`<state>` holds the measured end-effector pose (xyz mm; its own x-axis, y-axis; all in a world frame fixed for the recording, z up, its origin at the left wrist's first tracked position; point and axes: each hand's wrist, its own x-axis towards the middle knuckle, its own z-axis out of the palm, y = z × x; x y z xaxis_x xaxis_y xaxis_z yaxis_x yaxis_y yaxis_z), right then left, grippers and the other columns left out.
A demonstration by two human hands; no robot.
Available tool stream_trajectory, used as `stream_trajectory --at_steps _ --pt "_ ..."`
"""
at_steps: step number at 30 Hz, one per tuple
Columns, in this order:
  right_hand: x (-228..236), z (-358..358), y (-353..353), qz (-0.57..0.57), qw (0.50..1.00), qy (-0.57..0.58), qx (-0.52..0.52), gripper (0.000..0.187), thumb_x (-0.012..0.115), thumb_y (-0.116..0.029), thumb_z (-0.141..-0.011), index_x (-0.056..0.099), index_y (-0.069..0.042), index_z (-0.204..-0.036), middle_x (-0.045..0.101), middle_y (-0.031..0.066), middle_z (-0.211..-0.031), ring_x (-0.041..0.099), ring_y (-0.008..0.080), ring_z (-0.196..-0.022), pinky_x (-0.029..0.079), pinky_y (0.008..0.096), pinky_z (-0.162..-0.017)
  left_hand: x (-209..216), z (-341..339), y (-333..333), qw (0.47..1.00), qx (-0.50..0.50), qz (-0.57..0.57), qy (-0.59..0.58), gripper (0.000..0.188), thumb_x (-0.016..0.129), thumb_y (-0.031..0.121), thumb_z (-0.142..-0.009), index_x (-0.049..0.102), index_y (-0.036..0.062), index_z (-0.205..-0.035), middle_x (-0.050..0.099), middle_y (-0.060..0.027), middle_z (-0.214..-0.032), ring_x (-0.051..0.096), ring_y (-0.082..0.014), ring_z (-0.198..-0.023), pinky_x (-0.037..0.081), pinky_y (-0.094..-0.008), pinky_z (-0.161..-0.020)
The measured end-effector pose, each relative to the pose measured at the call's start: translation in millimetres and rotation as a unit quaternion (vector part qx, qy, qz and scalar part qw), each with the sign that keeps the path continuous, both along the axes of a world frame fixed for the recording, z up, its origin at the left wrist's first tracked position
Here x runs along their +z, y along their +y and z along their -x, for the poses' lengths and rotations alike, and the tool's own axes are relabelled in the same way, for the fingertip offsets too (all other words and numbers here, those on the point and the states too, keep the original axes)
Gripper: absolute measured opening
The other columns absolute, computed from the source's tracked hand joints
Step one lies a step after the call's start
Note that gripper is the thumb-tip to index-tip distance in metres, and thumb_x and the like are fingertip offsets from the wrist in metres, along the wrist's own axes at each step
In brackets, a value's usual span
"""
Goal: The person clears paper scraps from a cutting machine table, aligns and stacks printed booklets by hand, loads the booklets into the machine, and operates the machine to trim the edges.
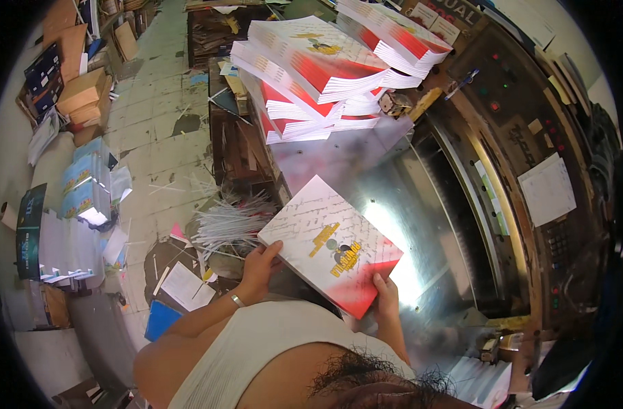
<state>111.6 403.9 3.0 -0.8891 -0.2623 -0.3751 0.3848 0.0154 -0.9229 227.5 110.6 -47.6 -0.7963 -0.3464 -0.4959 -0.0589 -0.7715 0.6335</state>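
Since book [325, 235] hides most fingers, left hand [259, 268]: closed on its edge
right hand [387, 296]: thumb clamps top, rest hidden beneath

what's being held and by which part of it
A white-and-red rectangular paper book: the left hand holds it near its left corner, the right hand by its lower-right edge.

One view: left head-worn fisheye, looking steeply down over the wearer's white sleeveless top [274, 324] at lower centre. Red-and-white rectangular paper book [304, 221] near, mid-frame; pale tiled floor [148, 129] recedes upper left. Edges bend rimward; far right probably too dark to read.
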Motion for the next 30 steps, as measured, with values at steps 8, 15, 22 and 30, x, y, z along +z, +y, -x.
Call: stream_trajectory --at_steps 8,15,22,30 --pt "16 10 13 0.088 0.990 -0.001 0.109 0.066 0.068 -0.032 -0.090 0.042 -0.003 -0.143 0.061 0.0134 -0.128 0.065 0.0276 -0.112 0.056 0.0420 -0.093 -8 -2 1 1.000 0.021 0.003 0.013 0.039 0.068 0.029 -0.095 0.059 0.0024 -0.123 0.067 -0.0064 -0.115 0.067 -0.0168 -0.100 0.054 -0.0343 -0.093" --pt "12 -1 -1 0.156 0.983 0.068 0.068 0.069 0.074 -0.018 -0.083 0.040 -0.002 -0.141 0.062 0.0139 -0.124 0.069 0.0224 -0.097 0.062 0.0315 -0.072 -17 -13 -4 0.996 0.062 0.027 0.064 0.036 0.065 0.022 -0.096 0.058 -0.0003 -0.124 0.067 -0.0074 -0.118 0.066 -0.0160 -0.103 0.053 -0.0337 -0.094" --pt "75 12 -56 0.186 0.953 0.210 0.114 0.083 0.080 -0.032 -0.078 0.040 0.000 -0.144 0.057 0.0087 -0.134 0.055 0.0209 -0.124 0.043 0.0345 -0.104 66 -19 -68 0.952 0.191 0.162 0.179 0.037 0.064 0.014 -0.094 0.054 -0.0024 -0.125 0.065 -0.0065 -0.114 0.062 -0.0108 -0.100 0.052 -0.0256 -0.085" --pt "206 88 -167 0.304 0.902 0.274 0.139 0.059 0.067 -0.030 -0.094 0.044 -0.003 -0.141 0.057 0.0078 -0.135 0.057 0.0208 -0.122 0.044 0.0382 -0.103 285 86 -194 0.895 0.147 0.300 0.297 0.046 0.070 0.041 -0.092 0.061 0.0038 -0.116 0.067 -0.0065 -0.102 0.065 -0.0167 -0.092 0.054 -0.0337 -0.084"
